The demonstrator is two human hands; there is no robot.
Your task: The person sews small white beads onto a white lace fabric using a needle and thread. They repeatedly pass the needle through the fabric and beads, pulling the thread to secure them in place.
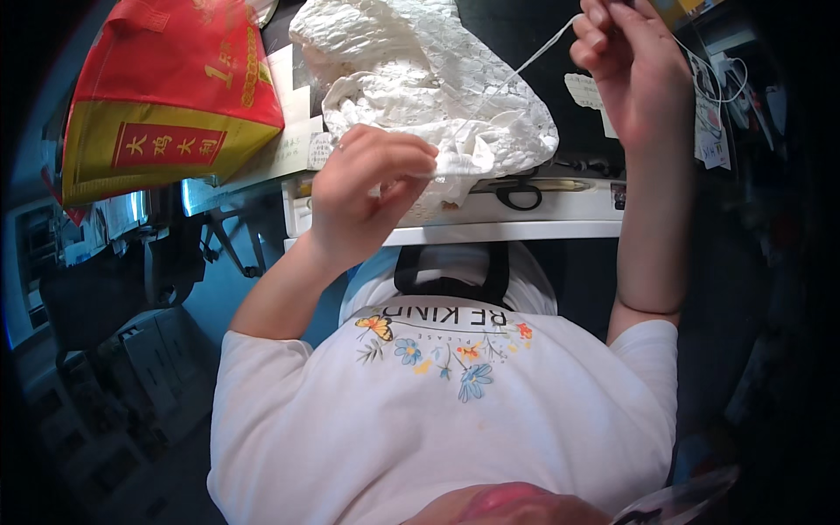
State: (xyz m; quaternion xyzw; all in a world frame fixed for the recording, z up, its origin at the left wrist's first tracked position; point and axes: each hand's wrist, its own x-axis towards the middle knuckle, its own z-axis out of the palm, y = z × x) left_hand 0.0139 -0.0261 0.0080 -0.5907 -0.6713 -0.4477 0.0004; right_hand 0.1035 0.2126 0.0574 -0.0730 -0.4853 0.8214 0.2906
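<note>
White lace fabric [420,72] lies bunched on the dark desktop before me, its near edge hanging over an open drawer. My left hand [377,184] pinches the fabric's near edge between thumb and fingers. Up at the top right, my right hand [623,59] is raised with its fingers closed on a white thread [541,51], which runs slanting down to the fabric near my left hand. The fingertips of the right hand are partly cut off by the picture's top edge, so whether a needle is there cannot be seen.
Black-handled scissors [518,195] lie in the open white drawer [512,230] under the fabric. A red and yellow bag [170,98] stands at the left, beside papers [292,141]. A torn paper note [583,90] and white cables [738,82] are at the right.
</note>
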